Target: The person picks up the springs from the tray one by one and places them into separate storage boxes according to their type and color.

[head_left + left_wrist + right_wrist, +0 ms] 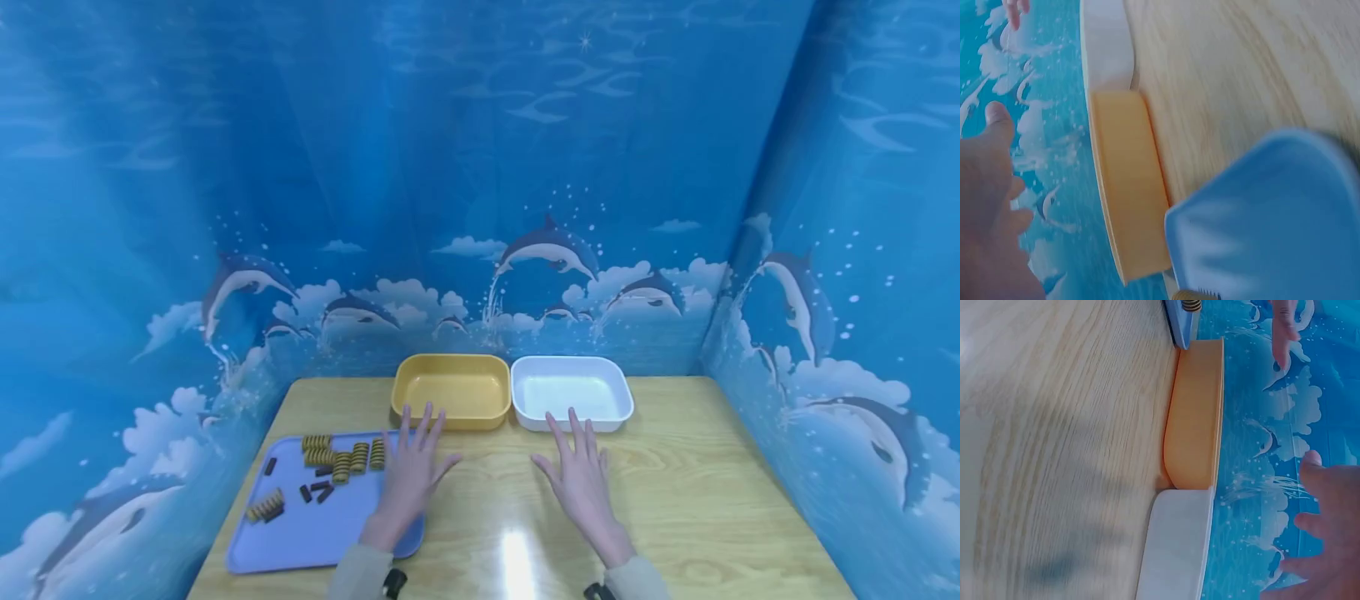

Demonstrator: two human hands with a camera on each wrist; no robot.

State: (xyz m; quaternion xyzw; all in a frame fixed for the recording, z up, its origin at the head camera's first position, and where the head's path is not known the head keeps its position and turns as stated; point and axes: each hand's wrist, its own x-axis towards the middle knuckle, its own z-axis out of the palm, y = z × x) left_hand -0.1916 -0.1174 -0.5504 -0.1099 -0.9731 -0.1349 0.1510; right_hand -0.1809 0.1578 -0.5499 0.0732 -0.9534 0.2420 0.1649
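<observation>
Both hands bare, palms down, fingers spread wide, nothing held. Left hand [411, 477] low and left of centre in the head view, overlapping the right edge of the lilac tray [330, 533], fingertips toward the yellow container [465, 392]. Right hand [581, 482] right of centre, its fingertips overlapping the near edge of the white container [577, 392]; whether they touch it, cannot tell from here. Pale sleeves [362, 575] at the bottom edge, with a dark wrist piece [393, 582] at each cuff. The two containers stand end to end at mid-frame, yellow left, white right, bare floors showing in both. Tray at lower left, near the yellow one; on it, ridged yellow-and-brown pieces [359, 457] grouped mostly along the far side, one [266, 505] apart toward the left, with short dark sticks [305, 493] scattered among and below them. All rests on a pale wood-grain table [697, 483], a streak of glare [516, 558] at lower centre. Beyond, filling the upper frame and both sides, blue cloth [375, 167] printed with leaping dolphins [551, 246] and clouds.
</observation>
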